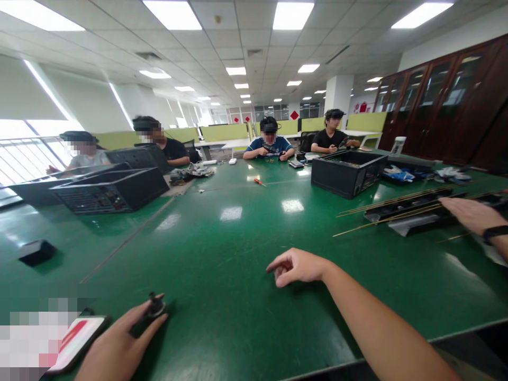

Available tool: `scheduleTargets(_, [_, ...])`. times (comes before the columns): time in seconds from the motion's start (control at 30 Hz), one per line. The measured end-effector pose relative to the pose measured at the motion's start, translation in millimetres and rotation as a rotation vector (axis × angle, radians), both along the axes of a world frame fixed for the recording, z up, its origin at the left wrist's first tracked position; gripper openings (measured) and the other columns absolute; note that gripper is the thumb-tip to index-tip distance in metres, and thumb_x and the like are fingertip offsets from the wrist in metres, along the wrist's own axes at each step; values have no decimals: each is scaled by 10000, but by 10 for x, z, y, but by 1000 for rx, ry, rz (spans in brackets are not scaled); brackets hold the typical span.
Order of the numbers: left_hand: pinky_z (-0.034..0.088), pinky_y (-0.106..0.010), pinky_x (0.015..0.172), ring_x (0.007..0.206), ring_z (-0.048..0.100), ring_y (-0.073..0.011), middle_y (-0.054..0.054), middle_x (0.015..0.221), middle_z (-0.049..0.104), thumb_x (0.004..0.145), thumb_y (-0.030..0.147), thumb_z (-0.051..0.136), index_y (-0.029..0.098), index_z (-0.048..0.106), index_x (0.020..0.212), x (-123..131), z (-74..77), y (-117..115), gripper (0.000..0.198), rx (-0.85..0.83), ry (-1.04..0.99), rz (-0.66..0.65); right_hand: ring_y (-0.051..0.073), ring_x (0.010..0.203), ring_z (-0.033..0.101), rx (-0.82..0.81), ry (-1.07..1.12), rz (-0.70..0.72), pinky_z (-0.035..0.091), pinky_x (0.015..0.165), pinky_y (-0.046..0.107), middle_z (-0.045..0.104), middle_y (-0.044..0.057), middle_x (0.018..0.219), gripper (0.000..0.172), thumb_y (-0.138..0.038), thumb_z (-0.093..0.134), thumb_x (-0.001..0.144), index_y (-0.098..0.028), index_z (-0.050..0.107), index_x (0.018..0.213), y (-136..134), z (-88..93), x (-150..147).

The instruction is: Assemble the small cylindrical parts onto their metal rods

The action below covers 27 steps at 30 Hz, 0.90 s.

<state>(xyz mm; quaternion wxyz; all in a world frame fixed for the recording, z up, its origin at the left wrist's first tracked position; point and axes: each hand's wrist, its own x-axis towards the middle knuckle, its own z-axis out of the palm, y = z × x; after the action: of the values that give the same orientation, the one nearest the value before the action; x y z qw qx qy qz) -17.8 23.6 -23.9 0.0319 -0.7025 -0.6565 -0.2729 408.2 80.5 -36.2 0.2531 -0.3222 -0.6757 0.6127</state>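
black knobbed handle [153, 313] pinched in left hand [115, 349]; right hand [298, 267] fingers loosely curled, empty.

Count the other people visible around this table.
5. Far-left person, second person beside them, blue-shirted person at the far end, black-shirted person to the right, and a wristbanded hand at the right edge, body out of frame. Others may be hidden.
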Motion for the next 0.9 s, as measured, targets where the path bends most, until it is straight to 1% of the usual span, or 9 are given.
scheduleTargets(0.07, [545,-324,839,913,690,-235,-14,1065,713,794,452,607,300,693,1077,495,180,14,333,-77,12,-223,122,721,604,22,4,-80,470,703,254,673,51,894,737,-361,817,655,-146,557,1310,-8,-1,-49])
scheduleTargets(0.17, [509,-303,888,967,662,-208,-35,1112,663,870,342,524,304,612,1243,1208,368,125,385,-195,42,-463,108,694,579,123,-38,-173,461,630,225,650,63,955,885,-392,836,621,-155,463,1387,-20,-19,-105])
scheduleTargets(0.27, [493,-331,882,952,645,-220,-52,1048,656,837,224,552,290,568,1290,1725,404,289,457,-240,64,-615,112,694,576,232,-87,-206,455,595,215,637,66,997,872,-423,856,575,-168,514,1335,-33,-27,-106])
scheduleTargets(0.33, [488,-344,873,938,634,-227,-62,1015,649,810,181,575,260,609,1223,1918,364,382,422,-232,52,-663,119,669,568,307,-137,-234,449,585,221,643,39,897,791,-446,853,569,-164,578,1255,-42,-15,-87])
scheduleTargets(0.43, [487,-338,856,912,619,-211,-64,1004,631,817,170,566,236,657,1103,2012,268,445,307,-206,-21,-710,131,652,557,437,-232,-269,432,585,230,636,14,777,595,-442,830,606,-163,663,1105,-57,21,-74])
scheduleTargets(0.53, [489,-333,856,902,609,-197,-59,1002,619,834,188,558,238,647,1117,1997,199,425,301,-183,-91,-750,153,734,585,576,-299,-276,422,640,239,661,28,834,421,-396,808,644,-175,707,988,-73,49,-95])
scheduleTargets(0.6, [492,-329,851,897,607,-195,-57,998,612,847,212,552,244,645,1126,1987,185,396,296,-191,-96,-770,158,748,593,615,-334,-265,412,652,241,667,29,822,345,-397,790,667,-174,717,920,-87,56,-116])
scheduleTargets(0.77, [491,-322,853,903,600,-194,-56,992,595,874,264,535,257,641,1153,1994,194,368,298,-200,-84,-776,145,695,585,613,-373,-237,394,621,237,664,28,758,242,-401,685,783,-165,708,832,-125,57,-142])
scheduleTargets(0.9, [484,-334,869,920,585,-192,-56,1012,582,855,236,567,259,646,1154,1970,182,385,310,-206,-102,-767,159,742,600,619,-375,-269,408,646,244,685,39,819,232,-363,681,793,-173,718,922,-138,64,-143])
